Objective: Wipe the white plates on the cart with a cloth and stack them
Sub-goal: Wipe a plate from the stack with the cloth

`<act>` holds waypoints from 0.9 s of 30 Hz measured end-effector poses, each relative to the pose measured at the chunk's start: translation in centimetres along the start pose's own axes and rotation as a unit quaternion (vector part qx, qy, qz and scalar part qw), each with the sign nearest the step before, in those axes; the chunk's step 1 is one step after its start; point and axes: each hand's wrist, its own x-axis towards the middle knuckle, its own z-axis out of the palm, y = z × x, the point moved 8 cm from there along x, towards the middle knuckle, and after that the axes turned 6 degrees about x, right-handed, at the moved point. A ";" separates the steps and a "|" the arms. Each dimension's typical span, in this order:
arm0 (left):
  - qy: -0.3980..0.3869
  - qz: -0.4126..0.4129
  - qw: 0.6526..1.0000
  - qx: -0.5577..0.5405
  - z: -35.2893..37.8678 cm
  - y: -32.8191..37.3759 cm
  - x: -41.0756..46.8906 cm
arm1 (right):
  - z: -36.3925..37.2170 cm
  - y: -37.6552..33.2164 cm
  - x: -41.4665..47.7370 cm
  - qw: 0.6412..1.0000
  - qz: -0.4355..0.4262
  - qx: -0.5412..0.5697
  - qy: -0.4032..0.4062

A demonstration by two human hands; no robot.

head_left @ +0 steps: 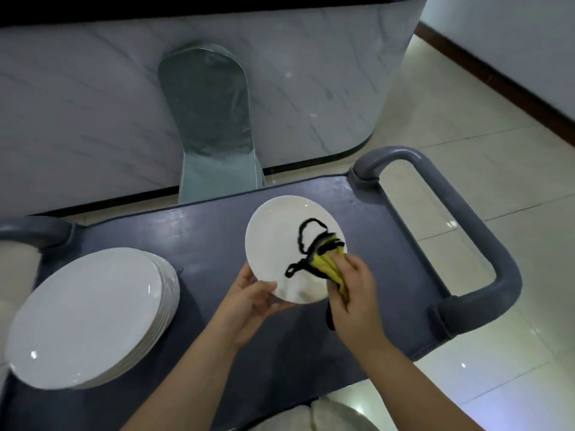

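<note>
No text, label, brand, number or sign can be read anywhere, neither on the plate [280,244] and cloth [326,265] in the hands nor on the stack [90,315] left of them.
</note>
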 end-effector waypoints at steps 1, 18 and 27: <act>-0.010 0.001 1.000 0.010 0.3 0.2 -0.5 | 2.4 -2.1 0.6 0.997 -0.047 -0.025 -0.050; 0.013 0.089 0.995 0.034 -1.5 4.0 -4.3 | 8.2 -8.3 3.0 0.969 -0.183 -0.108 -0.125; -0.002 0.117 0.993 0.033 -1.4 5.3 -5.0 | 3.7 -4.8 11.4 0.976 -0.111 -0.183 -0.030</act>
